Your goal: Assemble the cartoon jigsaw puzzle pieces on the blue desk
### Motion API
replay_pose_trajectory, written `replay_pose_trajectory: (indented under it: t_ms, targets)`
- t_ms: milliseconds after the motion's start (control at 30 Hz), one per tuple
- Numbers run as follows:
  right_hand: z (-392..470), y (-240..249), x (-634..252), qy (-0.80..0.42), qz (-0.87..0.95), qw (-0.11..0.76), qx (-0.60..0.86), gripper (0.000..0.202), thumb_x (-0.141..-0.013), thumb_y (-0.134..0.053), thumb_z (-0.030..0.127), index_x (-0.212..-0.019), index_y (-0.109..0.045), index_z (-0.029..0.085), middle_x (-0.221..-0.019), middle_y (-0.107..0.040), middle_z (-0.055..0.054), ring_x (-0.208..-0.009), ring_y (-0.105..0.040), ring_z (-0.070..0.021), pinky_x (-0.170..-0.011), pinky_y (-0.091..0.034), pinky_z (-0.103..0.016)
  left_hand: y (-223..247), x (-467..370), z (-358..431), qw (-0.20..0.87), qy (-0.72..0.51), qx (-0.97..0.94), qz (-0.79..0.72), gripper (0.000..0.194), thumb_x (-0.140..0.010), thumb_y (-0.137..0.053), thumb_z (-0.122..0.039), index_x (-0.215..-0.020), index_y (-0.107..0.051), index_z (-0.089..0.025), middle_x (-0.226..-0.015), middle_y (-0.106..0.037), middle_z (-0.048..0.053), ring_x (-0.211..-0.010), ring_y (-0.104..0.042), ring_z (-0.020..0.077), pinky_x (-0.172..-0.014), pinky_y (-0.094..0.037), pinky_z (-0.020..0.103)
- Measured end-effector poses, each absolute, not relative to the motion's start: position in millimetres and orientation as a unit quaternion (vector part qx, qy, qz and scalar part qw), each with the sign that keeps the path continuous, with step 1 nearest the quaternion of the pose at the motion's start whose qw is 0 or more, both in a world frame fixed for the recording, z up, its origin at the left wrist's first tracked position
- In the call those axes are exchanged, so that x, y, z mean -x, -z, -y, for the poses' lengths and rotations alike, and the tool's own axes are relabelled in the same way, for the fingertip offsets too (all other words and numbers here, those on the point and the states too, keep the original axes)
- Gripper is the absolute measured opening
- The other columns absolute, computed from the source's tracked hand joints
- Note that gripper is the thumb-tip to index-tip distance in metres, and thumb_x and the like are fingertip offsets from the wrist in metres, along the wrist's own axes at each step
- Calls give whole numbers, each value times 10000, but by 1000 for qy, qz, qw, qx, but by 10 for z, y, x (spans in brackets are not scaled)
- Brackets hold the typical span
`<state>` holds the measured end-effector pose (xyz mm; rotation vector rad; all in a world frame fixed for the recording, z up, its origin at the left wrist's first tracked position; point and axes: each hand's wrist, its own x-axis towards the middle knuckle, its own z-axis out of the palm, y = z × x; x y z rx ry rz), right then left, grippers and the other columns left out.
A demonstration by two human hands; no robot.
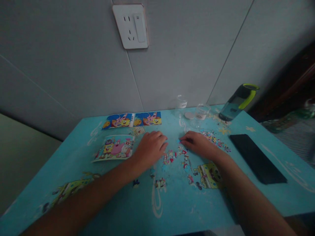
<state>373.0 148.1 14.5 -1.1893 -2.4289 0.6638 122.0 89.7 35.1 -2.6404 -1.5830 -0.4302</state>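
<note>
Small jigsaw puzzle pieces (169, 157), partly joined into strips, lie on the blue cartoon-print tablecloth (123, 209). My right hand (195, 142) has its thumb and forefinger pinched at the upper edge of them, on what looks like a small light-blue puzzle piece. Just left of the pieces, my left hand (152, 146) rests with loosely bent fingers, thumb apart, nothing visible in it. A picture sheet (118, 147) of cartoon figures lies left of that hand. Behind my right hand and forearm spreads a pile of loose puzzle pieces (216, 141).
Two blue picture strips (147, 118) lie by the wall. Two clear plastic cups (201, 113) stand at the back, near a round white lid (189, 115). A water bottle (233, 103) stands back right, and a black phone-like slab (256, 159) lies at right. A socket (130, 26) is on the wall.
</note>
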Motion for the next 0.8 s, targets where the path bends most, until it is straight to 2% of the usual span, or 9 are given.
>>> replay_pose_trajectory:
  t_ms: [67,233,367,467,600,800]
  targets:
    - [-1479,-134,-3714,-226,853,183,435,175,-940,-588,253,-975,-751,200,-968,-735,-69,-844,-657,-195,-777,-473,-310,-402,-981,-757,34,139,844,517,156,-1004,-556,-240,-1050,-693,-184,-1033,-671,71,-1029,-608,248,-922,-443,427]
    - [-1494,-93,-3680,-222,837,187,465,164,-920,-591,265,-941,-744,210,-938,-747,-57,-813,-658,-200,-740,-468,-313,-356,-392,-439,138,126,842,506,203,-1011,-508,-252,-965,-698,-198,-976,-678,59,-945,-614,252,-835,-440,436]
    - [-1499,-71,-3682,-229,827,189,477,176,-912,-591,299,-935,-742,212,-885,-744,-41,-752,-649,-191,-701,-467,-309,-254,-150,-282,174,138,834,504,173,-984,-532,-225,-943,-697,-191,-977,-688,62,-913,-620,248,-871,-447,460]
    - [-1498,-58,-3692,-228,823,188,486,195,-915,-592,331,-940,-740,206,-883,-739,-47,-751,-647,-194,-704,-469,-319,-185,-87,-226,155,147,833,510,154,-977,-539,-211,-964,-692,-190,-981,-689,60,-931,-615,251,-889,-454,466]
    - [-1486,-53,-3696,-235,810,182,506,226,-911,-604,385,-938,-734,202,-852,-725,-44,-723,-632,-192,-670,-464,-322,-117,-64,-163,75,211,827,516,147,-989,-533,-202,-1003,-678,-187,-1007,-684,53,-979,-604,231,-983,-447,470]
    - [-1446,-90,-3719,-246,799,184,517,245,-921,-598,398,-967,-735,200,-869,-732,-52,-752,-642,-199,-692,-487,-333,-95,-89,-12,5,252,838,484,160,-1000,-519,-184,-1039,-674,-197,-996,-661,47,-947,-585,220,-899,-453,439]
